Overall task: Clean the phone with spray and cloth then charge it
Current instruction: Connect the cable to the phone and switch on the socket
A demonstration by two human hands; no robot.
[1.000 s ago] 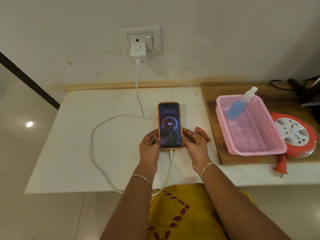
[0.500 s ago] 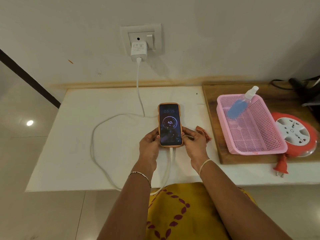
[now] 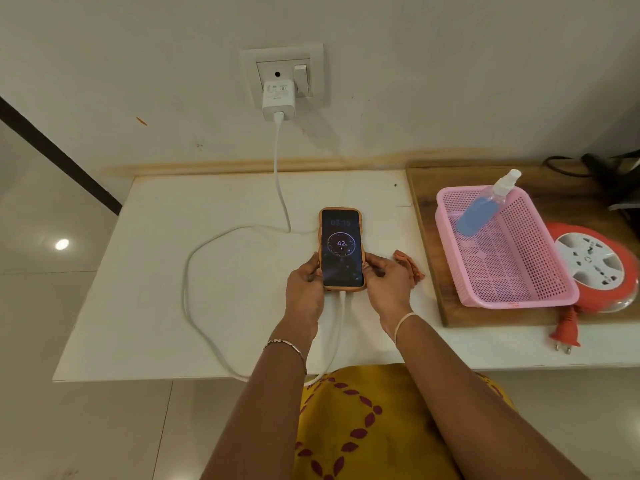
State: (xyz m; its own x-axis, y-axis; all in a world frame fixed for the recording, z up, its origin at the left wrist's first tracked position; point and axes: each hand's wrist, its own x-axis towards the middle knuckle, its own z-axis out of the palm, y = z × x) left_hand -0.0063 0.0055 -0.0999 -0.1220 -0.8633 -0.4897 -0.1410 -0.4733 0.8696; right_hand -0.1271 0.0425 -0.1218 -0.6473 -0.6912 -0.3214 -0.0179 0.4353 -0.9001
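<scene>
The phone [image 3: 341,244] in an orange case lies face up on the white table [image 3: 145,306], its screen lit with a charging ring reading 42. My left hand [image 3: 304,289] grips its lower left edge and my right hand [image 3: 386,285] its lower right edge. A white cable [image 3: 188,289] runs from the phone's bottom end, loops left over the table and rises to the white charger [image 3: 278,100] plugged in the wall socket. The orange cloth [image 3: 410,265] lies crumpled just right of my right hand. The spray bottle [image 3: 483,209] with blue liquid leans in the pink basket [image 3: 540,289].
The pink basket stands on a wooden board [image 3: 426,216] at the right. A red and white extension reel [image 3: 595,265] sits beside it, its orange plug [image 3: 566,334] near the table's front edge. Dark cables [image 3: 599,168] lie at the back right corner.
The hands and phone stay in place, the phone screen still showing 42; only the view has shifted slightly.
</scene>
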